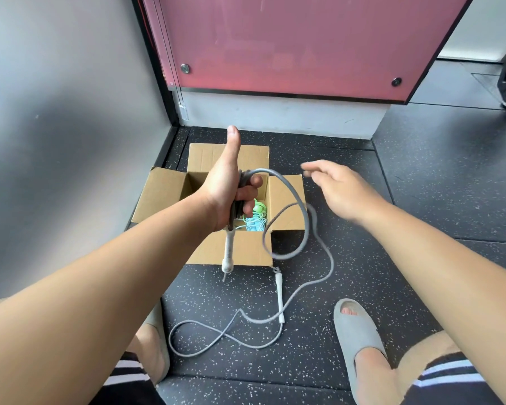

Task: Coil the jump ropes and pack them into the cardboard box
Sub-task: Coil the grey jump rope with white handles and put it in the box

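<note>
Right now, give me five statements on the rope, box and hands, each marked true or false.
1. The left hand holds coils of the grey rope. True.
2. The box is shut. False: its flaps stand open.
3. Both handles are held. False: one handle lies on the floor.
4. A green rope and a blue rope lie in the box. True.
5. The grey rope is fully coiled. False: much of it trails on the floor.
</note>
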